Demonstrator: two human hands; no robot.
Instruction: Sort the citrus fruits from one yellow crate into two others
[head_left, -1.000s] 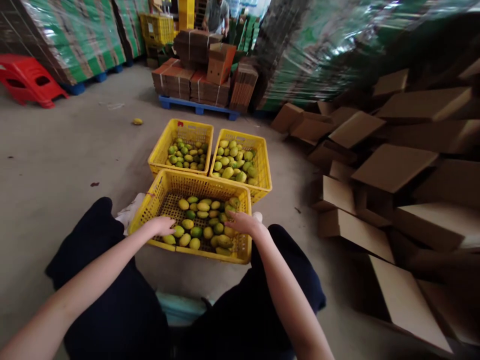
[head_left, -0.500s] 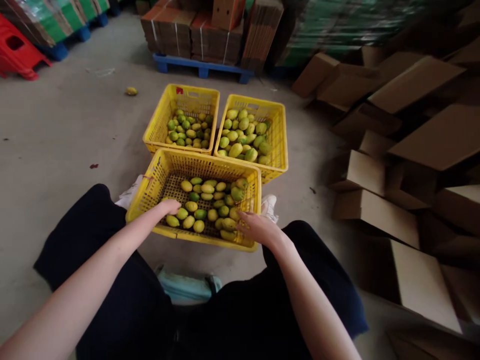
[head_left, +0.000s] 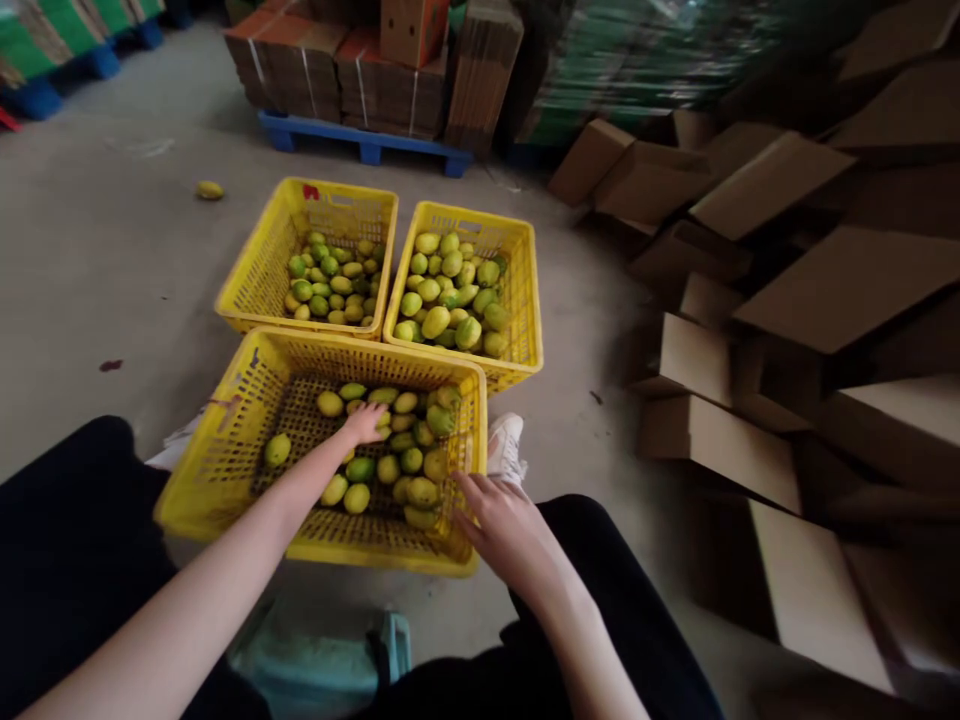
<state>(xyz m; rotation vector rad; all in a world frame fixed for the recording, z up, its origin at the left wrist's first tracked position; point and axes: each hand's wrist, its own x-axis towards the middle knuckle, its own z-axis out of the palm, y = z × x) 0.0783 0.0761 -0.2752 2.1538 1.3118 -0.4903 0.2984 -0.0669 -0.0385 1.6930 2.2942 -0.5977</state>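
The near yellow crate (head_left: 225, 470) holds several green and yellow lemons (head_left: 361, 469), mostly toward its right side, and one lemon (head_left: 277, 450) lies apart at the left. My left hand (head_left: 366, 424) reaches into the crate, its fingers on a lemon in the middle of the pile; the fingertips are partly hidden. At the crate's right rim is my right hand (head_left: 491, 515), fingers spread and nothing held.
Behind stand two more yellow crates (head_left: 251, 255) (head_left: 529, 300) of lemons. A lone lemon (head_left: 209, 190) lies on the floor. Cardboard boxes (head_left: 739, 450) heap at the right. Stacked cartons sit on a blue pallet (head_left: 367, 145). A teal stool (head_left: 315, 660) is below me.
My left hand has moved right, over the pile. A lemon now lies alone at the crate's left. My right hand has drawn back to the rim. The view has shifted right.
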